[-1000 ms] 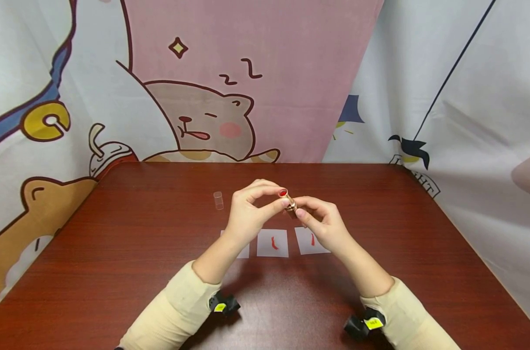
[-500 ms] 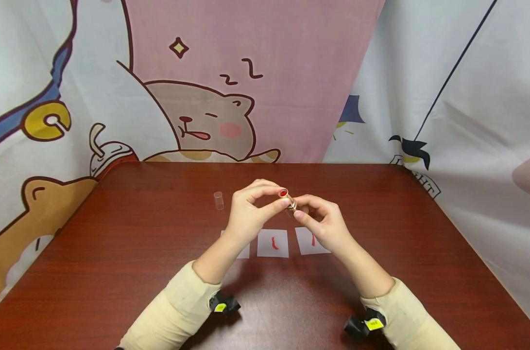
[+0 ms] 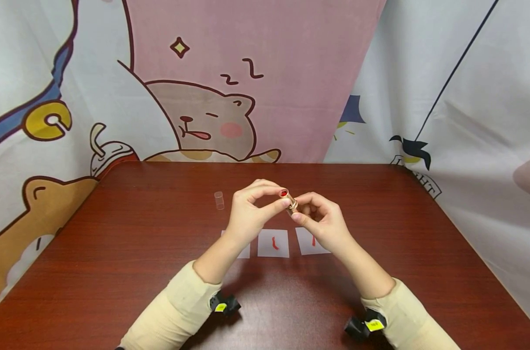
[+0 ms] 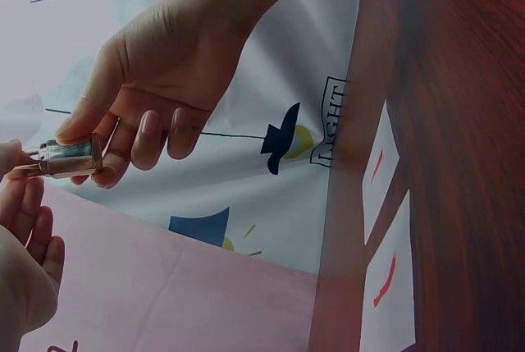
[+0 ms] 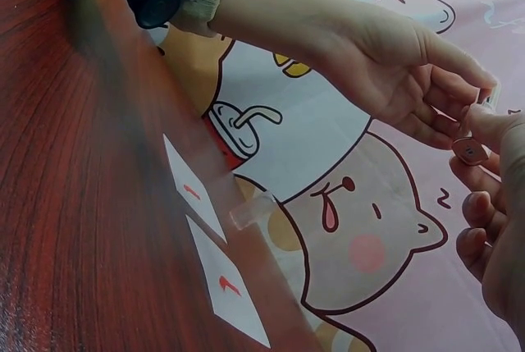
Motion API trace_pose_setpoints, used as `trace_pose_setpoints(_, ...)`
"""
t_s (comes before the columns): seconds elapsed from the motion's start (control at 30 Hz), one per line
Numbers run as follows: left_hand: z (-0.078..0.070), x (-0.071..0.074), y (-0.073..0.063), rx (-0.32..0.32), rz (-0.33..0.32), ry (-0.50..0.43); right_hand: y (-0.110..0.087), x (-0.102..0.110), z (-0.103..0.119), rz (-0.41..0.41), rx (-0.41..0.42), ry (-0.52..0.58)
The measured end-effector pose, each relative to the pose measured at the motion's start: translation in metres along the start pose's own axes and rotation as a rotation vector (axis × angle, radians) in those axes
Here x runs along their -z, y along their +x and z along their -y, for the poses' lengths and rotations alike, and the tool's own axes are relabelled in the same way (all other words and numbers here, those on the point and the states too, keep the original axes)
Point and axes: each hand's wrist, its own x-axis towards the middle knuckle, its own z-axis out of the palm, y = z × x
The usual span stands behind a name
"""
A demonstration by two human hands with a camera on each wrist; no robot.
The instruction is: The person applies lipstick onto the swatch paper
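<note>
Both hands hold a gold lipstick above the table, its red tip showing within the upper rim in the head view. My left hand pinches the upper tube between thumb and fingers. The lower base is gripped by the thumb and fingers of my right hand. The lipstick's shiny, squarish base shows in the left wrist view. In the right wrist view, the base's flat end faces the camera, with much of the tube hidden behind fingers.
A clear plastic cap stands on the brown table, left of the hands. Below the hands lie a middle paper and a right paper, each with a red stroke, and a left paper partly hidden by the left arm.
The right thumb and fingers have shifted round the lipstick's base, the thumb moving slightly left and down. The left hand keeps its hold, and the cap and papers stay put.
</note>
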Motion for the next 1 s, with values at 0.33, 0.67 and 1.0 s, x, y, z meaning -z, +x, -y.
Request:
trace_pose_setpoints(0.33, -0.0002, 0.0004, 0.0000, 0.006, -0.008, 0.002, 0.0001, -0.0013, 0.0026, -0.013, -0.001, -0.018)
trace_pose_setpoints(0.67, 0.0001, 0.0026, 0.0009, 0.025, 0.002, 0.019, -0.0007, -0.0021, 0.0031, -0.024, -0.037, -0.036)
trace_pose_setpoints(1.0, 0.0000, 0.0075, 0.0043, 0.024, 0.037, 0.030, -0.0010, -0.0031, 0.0034, -0.057, -0.014, -0.066)
